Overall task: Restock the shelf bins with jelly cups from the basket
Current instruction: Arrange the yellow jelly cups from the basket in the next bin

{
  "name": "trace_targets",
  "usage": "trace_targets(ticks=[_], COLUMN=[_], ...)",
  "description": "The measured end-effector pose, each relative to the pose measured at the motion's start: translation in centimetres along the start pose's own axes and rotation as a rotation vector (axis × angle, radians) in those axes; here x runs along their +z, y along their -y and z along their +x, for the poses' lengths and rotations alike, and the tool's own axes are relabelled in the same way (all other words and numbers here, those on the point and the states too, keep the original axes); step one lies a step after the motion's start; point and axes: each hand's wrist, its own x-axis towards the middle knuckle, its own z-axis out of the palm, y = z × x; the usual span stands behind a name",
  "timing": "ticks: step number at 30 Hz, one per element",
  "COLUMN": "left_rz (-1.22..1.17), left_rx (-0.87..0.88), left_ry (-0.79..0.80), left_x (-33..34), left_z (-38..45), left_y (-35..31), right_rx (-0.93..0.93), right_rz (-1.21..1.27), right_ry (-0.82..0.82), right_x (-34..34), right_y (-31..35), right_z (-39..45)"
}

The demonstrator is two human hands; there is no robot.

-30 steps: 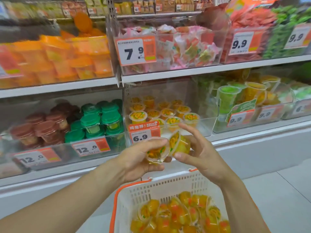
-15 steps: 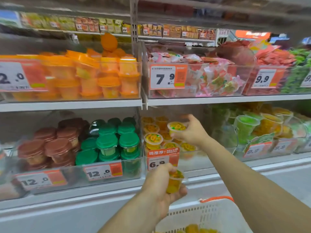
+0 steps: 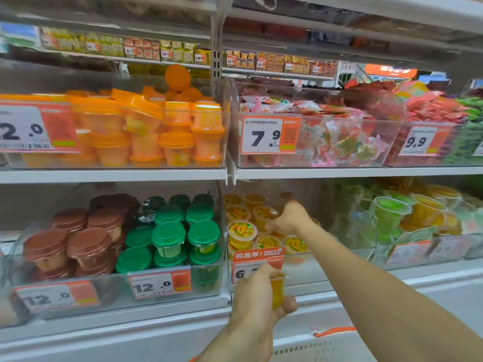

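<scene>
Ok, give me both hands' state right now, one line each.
Left hand: gripping a yellow jelly cup below the shelf bin.
Right hand: inside the bin, fingers curled on a jelly cup there.

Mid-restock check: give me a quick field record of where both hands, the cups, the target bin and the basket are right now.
left hand: low, in front of the 6.9 price tag, gripping a yellow jelly cup
right hand: reaching inside the jelly cup bin, fingers on a cup; grip unclear
bin contents: yellow fruit cups at the left, bare floor at the right
left neighbour: green-lidded cups
basket: only the rim shows at the bottom edge
</scene>
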Motion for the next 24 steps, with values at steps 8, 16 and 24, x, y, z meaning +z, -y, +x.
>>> trace_targets(ticks=[8,16,24], left_rz=[0.136,0.042,0.480], left_rx=[0.314,0.305,0.445], left_ry=[0.019,0.065,-0.036], left_x=[0.0,2.0,2.3], left_z=[0.4,-0.6,-0.4], left_y=[-0.7,-2.0,-1.3], right_rx=[-0.240,-0.584,-0.488], right_rz=[0.670,0.431,0.361], right_ry=[0.359,0.661,0.059], right_x=[-4.4,-6.9,-5.1], right_y=[-1.9,0.0,-2.2], right_z=[-7.7,-10.4,-6.4])
